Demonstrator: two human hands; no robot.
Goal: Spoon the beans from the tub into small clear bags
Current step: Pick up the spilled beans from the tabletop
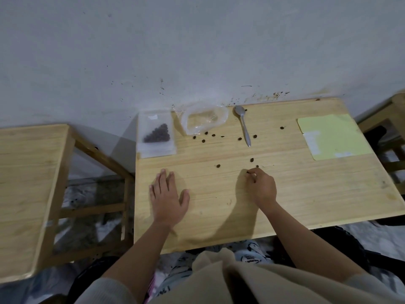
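A clear plastic tub (205, 120) lies at the back of the wooden table (306, 194), apparently without beans in it. Left of it lies a small clear bag (156, 133) holding a pile of dark beans. A metal spoon (243, 125) lies to the tub's right, bowl toward the wall. Several loose beans (213, 135) are scattered over the tabletop. My left hand (168, 198) rests flat on the table, fingers apart. My right hand (262, 185) pinches a single bean between thumb and fingertips near the table's middle.
A yellow sheet (331, 137) lies at the back right of the table. A second wooden table (28, 183) stands to the left with a gap between. The white wall rises right behind the table. My lap is at the front edge.
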